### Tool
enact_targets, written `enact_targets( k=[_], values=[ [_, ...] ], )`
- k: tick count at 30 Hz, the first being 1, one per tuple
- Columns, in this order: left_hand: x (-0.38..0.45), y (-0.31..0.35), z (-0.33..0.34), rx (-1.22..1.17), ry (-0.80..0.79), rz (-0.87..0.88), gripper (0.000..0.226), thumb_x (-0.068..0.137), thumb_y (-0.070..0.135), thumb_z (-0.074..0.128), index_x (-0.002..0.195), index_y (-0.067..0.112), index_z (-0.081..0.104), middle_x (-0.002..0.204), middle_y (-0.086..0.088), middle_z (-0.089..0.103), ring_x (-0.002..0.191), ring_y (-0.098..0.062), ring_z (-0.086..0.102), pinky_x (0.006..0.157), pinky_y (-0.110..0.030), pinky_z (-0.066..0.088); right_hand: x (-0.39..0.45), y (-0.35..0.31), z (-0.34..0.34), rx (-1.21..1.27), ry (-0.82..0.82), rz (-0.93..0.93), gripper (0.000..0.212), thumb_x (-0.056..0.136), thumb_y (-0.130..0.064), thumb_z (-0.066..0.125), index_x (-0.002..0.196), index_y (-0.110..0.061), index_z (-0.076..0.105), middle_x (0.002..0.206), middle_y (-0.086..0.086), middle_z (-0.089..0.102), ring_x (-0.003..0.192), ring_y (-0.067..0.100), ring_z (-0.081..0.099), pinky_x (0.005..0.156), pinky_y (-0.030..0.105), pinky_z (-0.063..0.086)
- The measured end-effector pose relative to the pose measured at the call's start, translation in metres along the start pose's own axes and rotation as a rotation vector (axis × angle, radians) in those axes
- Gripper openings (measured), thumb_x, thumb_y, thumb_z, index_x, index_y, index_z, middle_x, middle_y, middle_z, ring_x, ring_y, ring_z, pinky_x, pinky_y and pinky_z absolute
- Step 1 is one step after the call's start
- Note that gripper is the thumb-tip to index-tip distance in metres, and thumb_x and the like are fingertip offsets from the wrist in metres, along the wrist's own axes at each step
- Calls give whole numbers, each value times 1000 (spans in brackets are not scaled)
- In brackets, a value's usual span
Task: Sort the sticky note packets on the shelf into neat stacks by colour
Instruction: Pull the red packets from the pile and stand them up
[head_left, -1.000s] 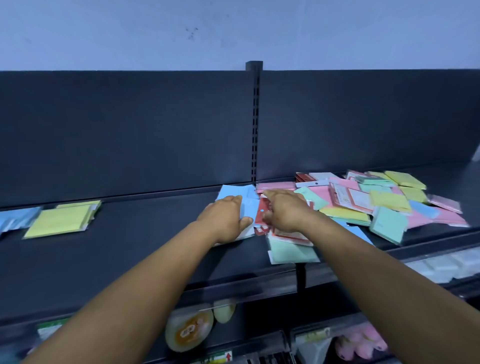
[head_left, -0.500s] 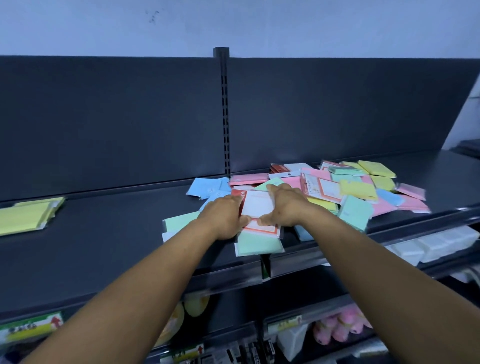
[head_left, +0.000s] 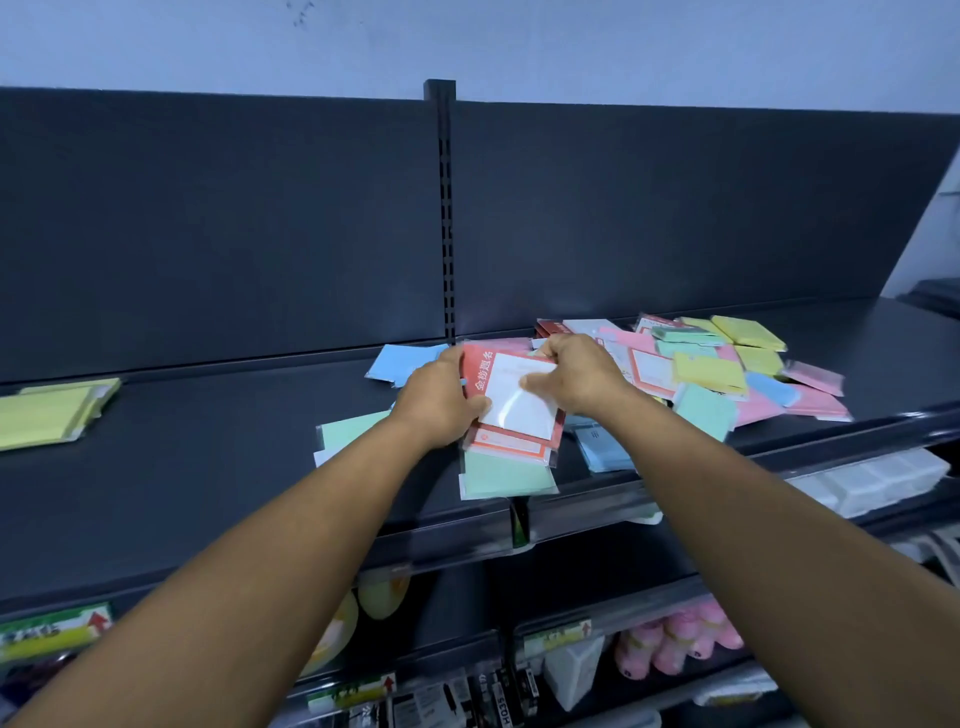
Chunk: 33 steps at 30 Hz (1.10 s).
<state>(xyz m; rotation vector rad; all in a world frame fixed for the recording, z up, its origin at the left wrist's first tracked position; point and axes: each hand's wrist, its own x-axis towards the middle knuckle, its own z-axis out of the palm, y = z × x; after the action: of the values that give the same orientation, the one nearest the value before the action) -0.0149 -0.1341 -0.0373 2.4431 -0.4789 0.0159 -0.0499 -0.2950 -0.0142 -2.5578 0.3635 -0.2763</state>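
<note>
Both hands grip one red-bordered white packet (head_left: 519, 402) in clear wrap — left hand (head_left: 439, 402) curled round its left edge, right hand (head_left: 574, 376) pinching its top right — above mint-green packets (head_left: 506, 475) on the dark shelf (head_left: 208, 467); a yellow stack (head_left: 49, 415) lies far left

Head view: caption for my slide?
Both hands, left and right, grip red-and-white packets beside a mixed pile on the shelf.

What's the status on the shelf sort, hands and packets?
Left hand and right hand both grip red-bordered packets. Yellow stack sits far left. Mixed pile unsorted, right; green packet overhangs the shelf edge.
</note>
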Motion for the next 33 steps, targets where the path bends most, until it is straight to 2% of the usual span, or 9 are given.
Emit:
enact_targets(
  k=[7,10,12,14,17,21,27,30,33],
  values=[
    [-3,13,-14,-305,140,-155,91,87,26,67,151,12,4,106,1,50,95,-18,51,79,-27,40,1,-9,-7,443,182,-9,11,93,-23,53,85,-17,57,83,-2,60,77,19,56,69,30,44],
    [-5,17,-16,-405,121,-251,65,88,32,66,138,6,33,99,-4,55,86,-20,55,66,-31,47,0,-17,0,673,188,95,11,95,-24,49,90,-18,56,85,-1,61,81,20,59,72,34,49],
    [-2,14,-13,-539,82,-239,29,87,30,66,102,7,59,99,-6,67,83,-23,63,76,-38,54,-4,-23,6,700,147,109,13,96,-24,48,94,-16,57,90,2,63,82,21,60,75,35,51],
    [-2,12,-14,-584,94,-233,14,88,22,65,80,12,62,89,-8,70,78,-26,66,80,-39,57,-7,-23,9,569,125,94,18,96,-27,48,101,-15,60,97,2,65,88,21,61,76,34,49],
    [-1,3,-17,-498,101,-220,10,90,16,60,97,10,65,98,-7,70,86,-29,69,80,-40,58,-15,-16,7,145,4,113,33,92,-34,56,118,-14,53,112,3,60,100,23,58,76,31,44],
    [-2,-13,-22,-370,92,-225,18,91,15,59,107,10,65,105,-8,69,92,-29,67,84,-43,56,-31,-14,7,-277,-220,211,86,81,-52,66,141,-5,27,134,11,47,116,26,52,76,31,43],
    [-9,-25,-24,-410,107,-236,15,92,15,58,106,18,63,109,-4,68,92,-26,66,84,-42,57,-36,-24,17,-137,-182,271,105,80,-35,74,148,1,3,85,3,58,72,17,55,63,27,43],
    [-12,-28,-33,-461,165,-226,23,92,13,59,115,13,63,111,-2,67,94,-24,66,84,-39,57,-30,-27,17,13,-48,282,79,83,-22,72,142,0,24,109,9,63,96,27,61,69,28,42],
    [-16,-35,-49,-488,194,-220,22,93,12,58,114,12,62,111,-2,66,95,-24,65,83,-38,56,-23,-34,14,80,71,196,16,88,-18,64,98,-7,59,105,10,67,85,26,58,66,27,41]
  ],
)
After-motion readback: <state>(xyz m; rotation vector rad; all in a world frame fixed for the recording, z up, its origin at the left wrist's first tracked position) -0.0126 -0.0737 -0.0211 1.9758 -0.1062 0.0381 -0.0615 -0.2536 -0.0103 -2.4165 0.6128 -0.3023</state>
